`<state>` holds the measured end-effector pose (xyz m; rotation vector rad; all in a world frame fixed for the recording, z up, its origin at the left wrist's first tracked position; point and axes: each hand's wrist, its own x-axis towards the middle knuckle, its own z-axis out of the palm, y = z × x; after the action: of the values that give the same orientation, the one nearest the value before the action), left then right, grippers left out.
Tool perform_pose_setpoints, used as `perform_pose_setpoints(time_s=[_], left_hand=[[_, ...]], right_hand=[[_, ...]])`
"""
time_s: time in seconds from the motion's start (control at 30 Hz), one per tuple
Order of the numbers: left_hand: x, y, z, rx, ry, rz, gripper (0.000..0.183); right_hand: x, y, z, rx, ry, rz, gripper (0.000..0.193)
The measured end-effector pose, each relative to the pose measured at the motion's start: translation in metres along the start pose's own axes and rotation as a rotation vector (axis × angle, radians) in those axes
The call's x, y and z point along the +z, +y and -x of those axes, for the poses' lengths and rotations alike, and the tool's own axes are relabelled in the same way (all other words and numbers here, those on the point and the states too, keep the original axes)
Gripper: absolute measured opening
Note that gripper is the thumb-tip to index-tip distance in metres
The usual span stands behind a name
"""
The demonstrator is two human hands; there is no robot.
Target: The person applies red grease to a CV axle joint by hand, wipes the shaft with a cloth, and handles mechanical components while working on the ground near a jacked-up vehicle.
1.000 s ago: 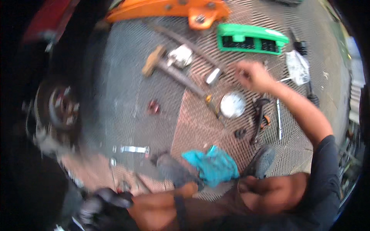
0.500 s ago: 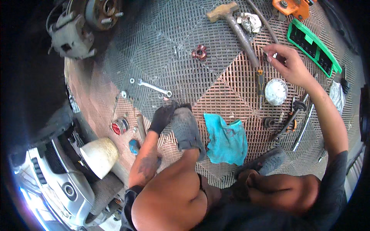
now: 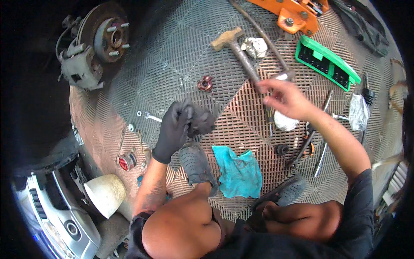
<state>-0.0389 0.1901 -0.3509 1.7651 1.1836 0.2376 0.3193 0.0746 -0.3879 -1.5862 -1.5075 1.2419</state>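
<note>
At ten o'clock from the teal rag [image 3: 239, 175], the gloved left hand [image 3: 172, 128] is closed on a crumpled black glove [image 3: 201, 121], bunched at its three-o'clock side; at one o'clock, the bare right hand [image 3: 286, 100], thumb and fingertips apart, overlaps the hammer [image 3: 242, 58], contact unclear.

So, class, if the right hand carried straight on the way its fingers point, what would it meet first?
Probably the hammer handle, directly ahead of the right hand; the depth between them is unclear, so the hand might pass above it.
</note>
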Motion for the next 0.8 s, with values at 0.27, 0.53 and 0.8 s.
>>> perform_pose_setpoints(time_s=[0.27,0.53,0.8], left_hand=[[0.047,0.059,-0.055,-0.298,-0.146,1.094,0.024],[0.058,0.037,-0.038,-0.508,-0.05,1.245,0.035],[0.056,0.018,-0.04,-0.491,-0.106,1.152,0.031]], right_hand=[[0.031,-0.006,0.01,-0.04,-0.274,-0.35,0.095],[0.023,-0.024,0.026,0.314,-0.226,-1.255,0.065],[-0.01,-0.036,0.046,-0.187,-0.021,-0.054,0.045]])
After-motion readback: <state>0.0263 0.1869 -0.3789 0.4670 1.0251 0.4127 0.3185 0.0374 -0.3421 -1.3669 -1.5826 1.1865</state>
